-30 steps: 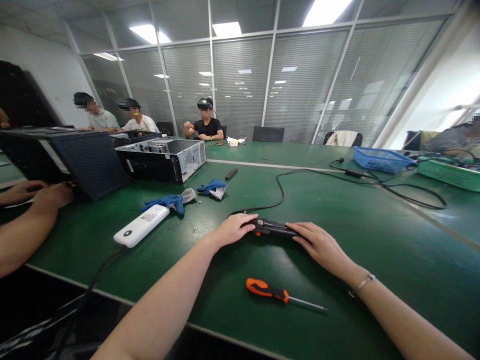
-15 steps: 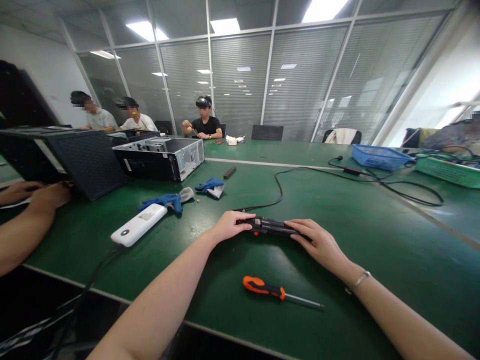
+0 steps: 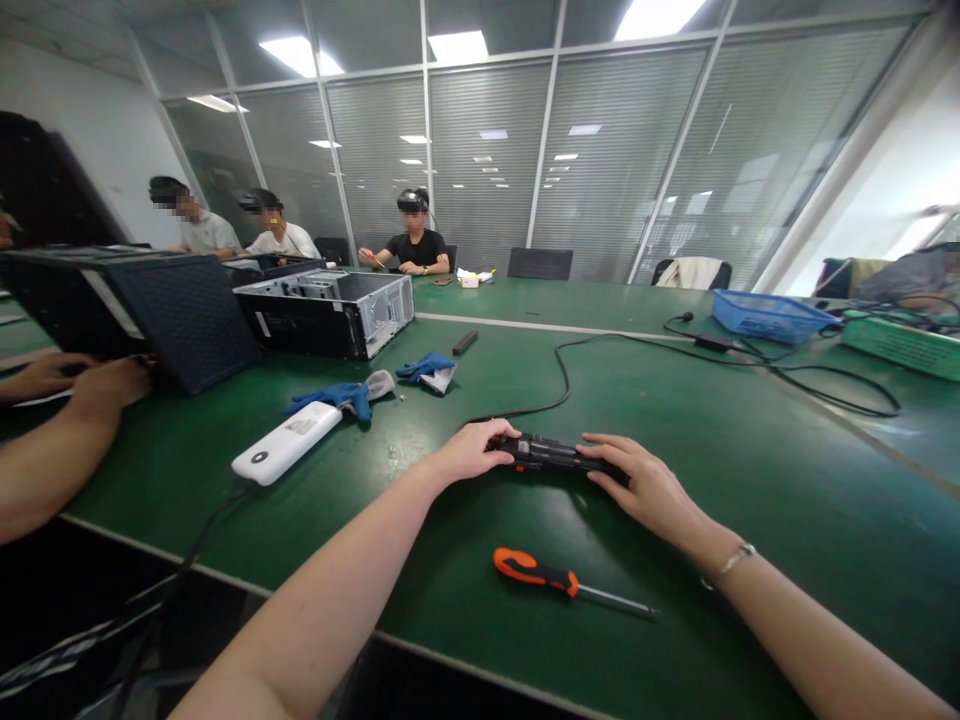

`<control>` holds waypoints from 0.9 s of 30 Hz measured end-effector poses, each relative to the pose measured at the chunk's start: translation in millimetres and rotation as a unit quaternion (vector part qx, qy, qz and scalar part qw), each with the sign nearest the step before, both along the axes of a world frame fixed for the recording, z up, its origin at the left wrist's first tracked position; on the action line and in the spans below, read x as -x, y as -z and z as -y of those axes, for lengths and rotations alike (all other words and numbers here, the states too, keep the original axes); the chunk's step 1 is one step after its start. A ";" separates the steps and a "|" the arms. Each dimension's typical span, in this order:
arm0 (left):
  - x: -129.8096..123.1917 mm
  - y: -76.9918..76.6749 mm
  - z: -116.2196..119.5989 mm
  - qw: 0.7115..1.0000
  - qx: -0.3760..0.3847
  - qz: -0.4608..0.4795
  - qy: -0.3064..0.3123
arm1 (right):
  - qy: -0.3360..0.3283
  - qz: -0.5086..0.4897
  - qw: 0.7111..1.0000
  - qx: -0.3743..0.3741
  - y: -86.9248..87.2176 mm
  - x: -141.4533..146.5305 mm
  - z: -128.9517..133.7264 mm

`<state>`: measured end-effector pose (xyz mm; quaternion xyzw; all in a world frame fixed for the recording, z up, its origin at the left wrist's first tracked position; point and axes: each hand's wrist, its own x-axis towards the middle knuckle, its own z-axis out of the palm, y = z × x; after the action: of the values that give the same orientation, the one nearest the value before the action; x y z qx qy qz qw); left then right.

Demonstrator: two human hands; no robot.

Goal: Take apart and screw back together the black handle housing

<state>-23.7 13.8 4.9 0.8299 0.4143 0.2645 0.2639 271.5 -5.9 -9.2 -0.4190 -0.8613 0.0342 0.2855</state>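
A long black device (image 3: pixel 555 452) with a small orange part on its near side lies crosswise on the green table in front of me; I cannot make out its exact kind. My left hand (image 3: pixel 476 450) is closed around its left end, the thumb on the near side. At the other end my right hand (image 3: pixel 637 478) grips it between thumb and fingers, the fingers rather straight. Closer to me rests a screwdriver (image 3: pixel 536 573) with an orange and black handle, its shaft pointing right, untouched by either hand.
A white power bank-like box (image 3: pixel 289 443) with a cable lies left, beside blue gloves (image 3: pixel 352 397). Computer cases (image 3: pixel 322 312) stand further left, where a co-worker's hands (image 3: pixel 97 382) work. A black cable (image 3: pixel 561 375) runs right towards a blue basket (image 3: pixel 772 318). Several people sit around the table.
The whole view has shifted slightly, so things appear a little further right. My right fingers have lifted and spread slightly; both hands stay on the black device.
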 end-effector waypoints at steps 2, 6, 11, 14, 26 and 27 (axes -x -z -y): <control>-1.5 -1.1 1.3 1.000 -0.002 -0.017 -0.005 | 0.004 0.012 1.000 -0.004 -0.5 0.6 0.0; -2.5 -0.5 3.5 0.999 -0.025 -0.030 -0.011 | -0.002 0.028 0.999 0.024 -0.6 0.8 -2.3; 0.5 3.3 3.5 0.999 -0.033 -0.016 -0.002 | 0.007 0.029 0.999 0.014 1.8 0.6 -2.8; 1.1 2.8 5.6 0.999 -0.033 -0.011 0.001 | 0.008 0.028 1.000 0.009 5.2 0.4 -1.6; -6.4 -0.9 10.9 0.998 -0.055 -0.037 -0.022 | -0.119 0.024 0.989 0.082 -30.0 43.9 58.9; -6.3 -0.6 10.4 0.998 -0.054 -0.038 -0.022 | -0.158 0.056 0.978 0.123 -34.2 51.0 67.6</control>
<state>-17.4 3.3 5.5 0.8429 0.4274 0.2609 0.1969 220.5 -73.5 25.0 -0.3105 -0.9206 0.1610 0.1738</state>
